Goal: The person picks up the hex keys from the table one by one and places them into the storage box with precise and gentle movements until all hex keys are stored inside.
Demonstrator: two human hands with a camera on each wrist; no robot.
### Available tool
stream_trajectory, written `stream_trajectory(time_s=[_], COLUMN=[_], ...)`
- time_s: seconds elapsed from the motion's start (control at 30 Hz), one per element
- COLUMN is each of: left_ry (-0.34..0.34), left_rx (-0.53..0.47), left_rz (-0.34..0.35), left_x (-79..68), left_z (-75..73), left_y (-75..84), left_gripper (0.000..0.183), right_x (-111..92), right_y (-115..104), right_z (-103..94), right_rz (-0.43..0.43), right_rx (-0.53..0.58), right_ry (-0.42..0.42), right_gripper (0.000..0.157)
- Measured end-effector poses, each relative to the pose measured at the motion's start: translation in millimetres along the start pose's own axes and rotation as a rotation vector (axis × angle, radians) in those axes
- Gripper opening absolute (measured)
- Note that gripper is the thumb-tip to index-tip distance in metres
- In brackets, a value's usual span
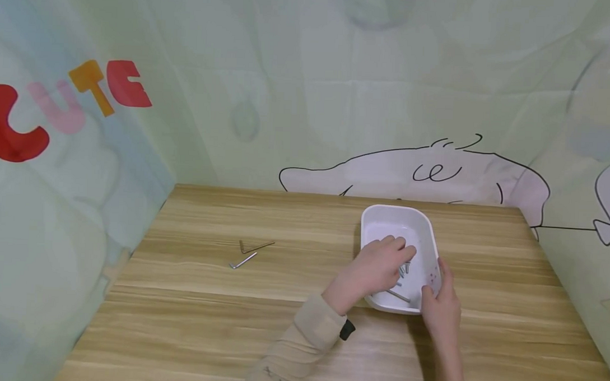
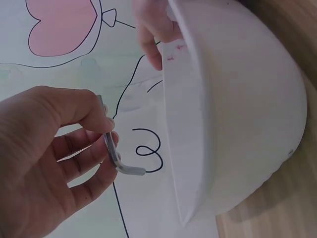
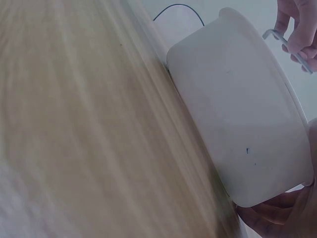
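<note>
My left hand (image 1: pixel 380 263) is over the white plastic bin (image 1: pixel 395 310), and in the left wrist view it pinches a silver hex key (image 2: pixel 110 146) between thumb and fingers. The key's short bent end points toward the bin's rim. At the bin's right side my right hand (image 1: pixel 442 307) grips the wall, with the thumb at the near right corner of the rim. Inside the bin lie small metal screws (image 1: pixel 407 267) and a longer metal piece (image 1: pixel 398 296), partly hidden by my left hand.
Two more hex keys, a bronze-toned one (image 1: pixel 257 248) and a silver one (image 1: pixel 244 260), lie on the wooden table (image 1: pixel 204 327) left of the bin. A printed cloth backdrop (image 1: pixel 298 89) stands along the table's back edge and sides.
</note>
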State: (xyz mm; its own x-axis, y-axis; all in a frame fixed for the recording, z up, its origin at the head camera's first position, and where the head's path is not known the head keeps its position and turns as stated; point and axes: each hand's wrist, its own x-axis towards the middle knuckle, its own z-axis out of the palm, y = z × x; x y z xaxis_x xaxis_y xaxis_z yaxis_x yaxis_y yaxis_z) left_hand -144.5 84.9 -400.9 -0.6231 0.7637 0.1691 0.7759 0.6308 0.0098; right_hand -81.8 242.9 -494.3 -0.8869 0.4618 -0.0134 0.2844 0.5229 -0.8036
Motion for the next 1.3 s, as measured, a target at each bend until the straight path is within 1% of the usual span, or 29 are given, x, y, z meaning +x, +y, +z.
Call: stream_trajectory(time_s=[0.2, 0.4, 0.63, 0.73, 0.87, 0.97, 1.1, 1.3], left_ry=[0.018, 0.032, 0.000, -0.011, -0.031, -0.048, -0.058, -0.077], left_rx=[-0.019, -0.047, -0.071, -0.101, -0.126, -0.131, -0.134, -0.167], left_rz=[0.011, 0.023, 0.035, 0.026, 0.007, 0.000, -0.003, -0.012], left_x=[0.6, 0.2, 1.7, 1.8, 1.8, 2.1, 1.4, 0.6], left_z=[9.4, 21.0, 33.7, 37.8, 43.1, 48.2, 54.5, 57.5], left_y=[6.8, 12.4, 19.3, 22.2, 25.0, 26.4, 27.4, 26.3], left_gripper=[0.023, 0.025, 0.027, 0.029, 0.031, 0.031, 0.029, 0.027], right_x=[-0.2, 0.4, 0.4, 0.1, -0.2, -0.3, -0.3, -0.2], right_y=[0.3, -0.9, -1.1, -0.9, -1.3, -1.5, -1.0, -0.2], right_z=[0.9, -0.1, -0.4, -0.3, -1.1, -1.8, -1.0, 0.1], right_rz=[0.002, 0.017, 0.005, -0.004, 0.002, 0.011, -0.001, -0.013], right_rx=[0.005, 0.011, 0.004, -0.002, 0.000, 0.003, -0.002, 0.000], right_ry=[0.003, -0.010, -0.002, 0.005, -0.011, -0.022, -0.008, 0.003], right_gripper=[0.066, 0.066, 0.065, 0.064, 0.065, 0.065, 0.065, 0.065])
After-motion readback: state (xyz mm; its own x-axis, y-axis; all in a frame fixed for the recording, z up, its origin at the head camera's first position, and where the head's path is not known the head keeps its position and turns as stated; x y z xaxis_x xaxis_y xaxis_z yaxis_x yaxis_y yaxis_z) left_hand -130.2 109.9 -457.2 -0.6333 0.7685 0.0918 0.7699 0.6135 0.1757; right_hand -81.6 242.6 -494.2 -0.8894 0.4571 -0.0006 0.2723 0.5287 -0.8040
